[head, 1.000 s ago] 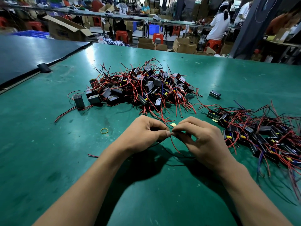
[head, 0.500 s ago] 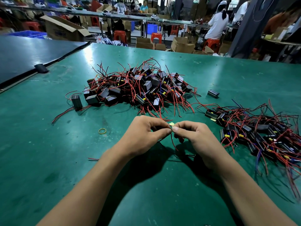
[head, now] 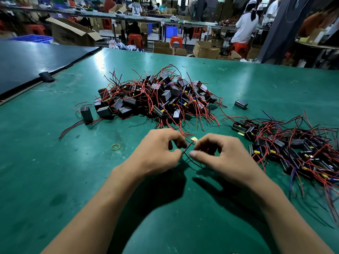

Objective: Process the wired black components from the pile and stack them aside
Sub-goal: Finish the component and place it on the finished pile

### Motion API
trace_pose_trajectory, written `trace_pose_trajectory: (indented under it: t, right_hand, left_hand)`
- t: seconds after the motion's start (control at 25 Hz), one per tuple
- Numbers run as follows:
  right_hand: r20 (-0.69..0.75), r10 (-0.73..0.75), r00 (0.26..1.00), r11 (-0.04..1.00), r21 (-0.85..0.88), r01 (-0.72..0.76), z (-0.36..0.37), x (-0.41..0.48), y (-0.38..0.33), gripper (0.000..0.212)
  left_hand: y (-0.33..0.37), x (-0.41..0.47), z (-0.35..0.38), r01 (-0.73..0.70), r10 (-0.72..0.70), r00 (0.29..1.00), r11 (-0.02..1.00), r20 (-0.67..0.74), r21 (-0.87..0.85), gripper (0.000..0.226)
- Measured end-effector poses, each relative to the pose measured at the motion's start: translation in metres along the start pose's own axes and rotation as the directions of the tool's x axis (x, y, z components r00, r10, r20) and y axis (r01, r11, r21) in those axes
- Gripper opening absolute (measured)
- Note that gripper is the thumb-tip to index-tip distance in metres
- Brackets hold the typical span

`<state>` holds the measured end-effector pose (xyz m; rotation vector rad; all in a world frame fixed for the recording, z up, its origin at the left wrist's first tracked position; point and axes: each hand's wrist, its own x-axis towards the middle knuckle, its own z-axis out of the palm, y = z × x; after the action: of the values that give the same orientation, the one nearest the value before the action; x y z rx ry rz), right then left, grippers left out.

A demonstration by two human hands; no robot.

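Parted, left hand pinches wires, right hand seemingly too, near rubber band.

Hands that met fingertip to fingertip a second ago have drawn apart above the desk. The thin red and black wires, pinched at the left hand, now show in the gap that has opened between the two. The right hand has loosened, its thumb parted from the forefinger; whether it holds anything cannot be told. A black wire now loops down from the pinch and runs under the right hand. The yellow tag shows more fully beyond the fingers.
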<state>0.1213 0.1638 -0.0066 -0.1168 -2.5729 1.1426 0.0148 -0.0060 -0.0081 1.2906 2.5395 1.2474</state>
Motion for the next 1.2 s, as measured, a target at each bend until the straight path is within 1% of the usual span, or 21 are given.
trace_pose_trajectory:
  t: [0.08,0.12,0.24,0.32,0.4,0.52,0.6,0.72,0.8,0.88,1.08,1.2]
  right_hand:
    - [0.078,-0.030,0.997,0.956,-0.289,0.051,0.004,-0.001,-0.001,0.024]
    - [0.091,-0.034,0.995,0.921,-0.385,0.067,0.005,-0.001,-0.001,0.027]
    - [0.116,-0.025,0.993,0.854,-0.514,0.082,0.007,-0.002,-0.001,0.027]
    - [0.104,-0.006,0.995,0.836,-0.546,0.062,0.007,-0.002,0.001,0.022]
    - [0.066,0.020,0.998,0.871,-0.492,0.015,0.008,-0.002,0.004,0.018]
    - [0.020,0.080,0.997,0.950,-0.303,-0.071,0.004,0.001,0.009,0.010]
    - [0.002,0.113,0.994,0.972,-0.207,-0.110,0.003,0.003,0.013,0.010]
    - [-0.003,0.128,0.992,0.987,-0.096,-0.127,0.001,0.004,0.017,0.009]
    - [0.003,0.140,0.990,0.990,-0.014,-0.140,0.000,0.005,0.019,0.006]
    - [0.011,0.137,0.990,0.990,0.036,-0.137,0.000,0.006,0.020,0.003]
    - [0.081,0.118,0.990,0.983,0.129,-0.128,-0.002,0.006,0.023,0.008]
    - [0.095,0.111,0.989,0.976,0.176,-0.126,-0.001,0.006,0.023,0.003]
  left_hand:
    - [-0.001,-0.001,0.005,0.002,-0.007,0.998,0.995,0.060,0.096,0.018]
    - [-0.001,-0.001,0.008,-0.006,-0.005,0.997,0.988,0.077,0.154,0.020]
    - [-0.002,-0.001,0.011,-0.025,0.001,0.997,0.952,0.077,0.304,0.033]
    - [-0.004,0.000,0.011,-0.021,-0.004,0.997,0.944,0.076,0.329,0.036]
    - [-0.003,-0.002,0.011,-0.029,0.008,0.998,0.949,0.066,0.315,0.032]
    - [-0.004,-0.003,0.011,-0.054,0.062,0.998,0.967,-0.025,0.248,0.022]
    - [-0.006,-0.002,0.012,-0.056,0.073,0.993,0.984,-0.095,0.166,0.014]
    - [-0.006,0.000,0.013,-0.018,0.015,0.984,1.000,-0.177,-0.014,0.010]
    - [-0.004,0.001,0.014,0.003,-0.022,0.982,0.995,-0.186,-0.100,0.011]
    - [-0.003,0.002,0.015,0.011,-0.035,0.984,0.991,-0.173,-0.137,0.010]
    - [-0.001,0.002,0.019,0.021,-0.058,0.975,0.985,-0.212,-0.171,0.006]
    - [0.000,0.004,0.019,0.040,-0.080,0.976,0.981,-0.205,-0.189,0.009]
